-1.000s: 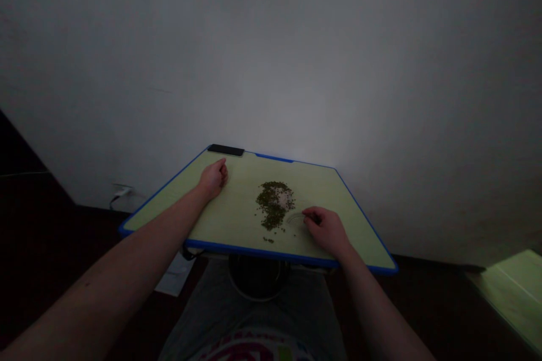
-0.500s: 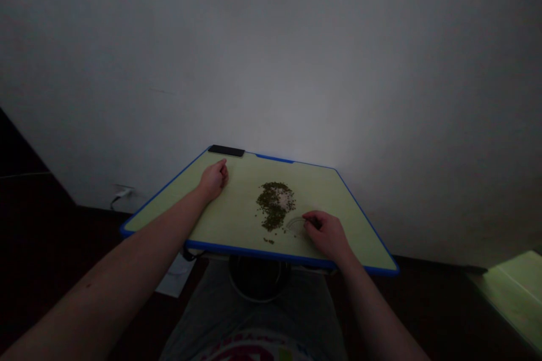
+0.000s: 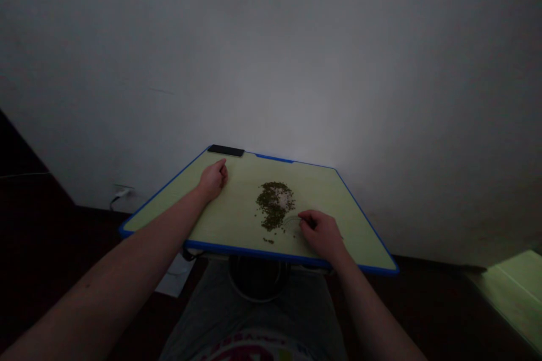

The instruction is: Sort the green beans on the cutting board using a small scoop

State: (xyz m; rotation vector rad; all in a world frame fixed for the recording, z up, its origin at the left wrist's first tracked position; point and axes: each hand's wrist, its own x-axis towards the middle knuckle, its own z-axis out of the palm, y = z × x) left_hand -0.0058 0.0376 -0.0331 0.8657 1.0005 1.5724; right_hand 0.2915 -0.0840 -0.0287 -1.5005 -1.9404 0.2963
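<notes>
A heap of small green-brown grains (image 3: 271, 206), like mung beans, lies on a pale yellow-green folding table (image 3: 237, 208), with a whitish patch of finer grains (image 3: 284, 198) on its right side. My right hand (image 3: 322, 231) is just right of the heap, its fingers pinched on a clear, curved-rimmed dish-like piece (image 3: 290, 222). Its full shape is hard to make out. Away to the left, my left hand (image 3: 214, 179) rests on the tabletop, curled closed, with nothing visible in it.
A black phone (image 3: 226, 150) lies at the table's far left corner. Below the near edge, a dark round bowl (image 3: 259, 279) sits between my legs. A pale wall (image 3: 271, 67) rises behind the table. A plug with a cable (image 3: 122, 194) is low on the wall at left.
My right hand has shifted slightly left, bringing the clear piece closer to the lower right edge of the heap. My left hand stays in place.
</notes>
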